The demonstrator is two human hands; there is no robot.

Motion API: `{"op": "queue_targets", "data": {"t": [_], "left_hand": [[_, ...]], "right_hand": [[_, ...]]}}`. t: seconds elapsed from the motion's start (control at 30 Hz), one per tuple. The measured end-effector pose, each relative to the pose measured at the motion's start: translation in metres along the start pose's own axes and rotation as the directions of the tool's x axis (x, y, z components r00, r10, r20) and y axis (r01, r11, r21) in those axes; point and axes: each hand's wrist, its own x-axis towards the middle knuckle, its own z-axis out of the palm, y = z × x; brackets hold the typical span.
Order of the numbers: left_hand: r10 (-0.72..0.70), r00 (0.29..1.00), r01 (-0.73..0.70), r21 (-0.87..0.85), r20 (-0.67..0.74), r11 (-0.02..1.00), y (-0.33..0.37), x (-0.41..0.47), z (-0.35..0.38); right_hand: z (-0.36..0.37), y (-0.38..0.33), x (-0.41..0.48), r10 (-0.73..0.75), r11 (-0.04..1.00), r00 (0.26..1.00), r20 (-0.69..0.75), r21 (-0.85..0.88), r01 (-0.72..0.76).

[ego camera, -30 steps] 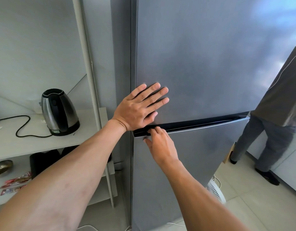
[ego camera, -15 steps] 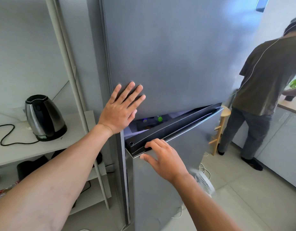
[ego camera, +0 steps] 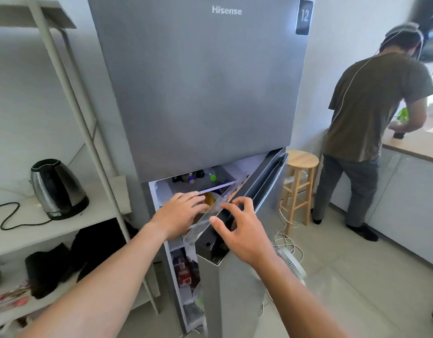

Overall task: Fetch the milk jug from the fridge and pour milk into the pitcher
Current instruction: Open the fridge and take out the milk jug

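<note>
Head view: the lower fridge door [ego camera: 232, 293] stands ajar, the right hand [ego camera: 237, 230] hooked over its top edge, fingers curled. The left hand [ego camera: 183, 211] reaches onto the top shelf, fingers straight, holding nothing. Fetching looks barely begun and pouring remains. No milk jug can be told apart among the capped bottles [ego camera: 211, 177] far inside, and no pitcher shows.

Grey Hisense fridge [ego camera: 203, 113], upright, two-door. Upper door [ego camera: 210, 69] shut. Lower door [ego camera: 235, 289] swung approx. halfway open, hinged at right, w/ clear door rack [ego camera: 202, 226] along inner top edge. Lit white interior; capped bottles [ego camera: 212, 178] at back of top shelf.
</note>
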Motion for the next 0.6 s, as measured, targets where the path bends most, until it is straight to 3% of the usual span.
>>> {"op": "queue_targets", "data": {"t": [0.1,0.27,0.6], "left_hand": [[0.004,0.982,0.002,-0.031,0.187,1.0,0.036,0.003,-0.004],[0.036,0.944,-0.019,-0.054,0.327,0.998,0.087,0.006,-0.008],[0.12,0.933,-0.075,-0.143,0.34,0.987,0.183,0.027,-0.018]], "right_hand": [[-0.026,0.009,-0.015,0.013,1.0,0.998,0.061,-0.026,-0.012],[-0.07,0.033,-0.041,0.053,0.995,0.992,0.115,0.077,-0.062],[-0.171,0.078,-0.085,0.175,0.981,0.966,0.192,0.045,-0.187]]}}
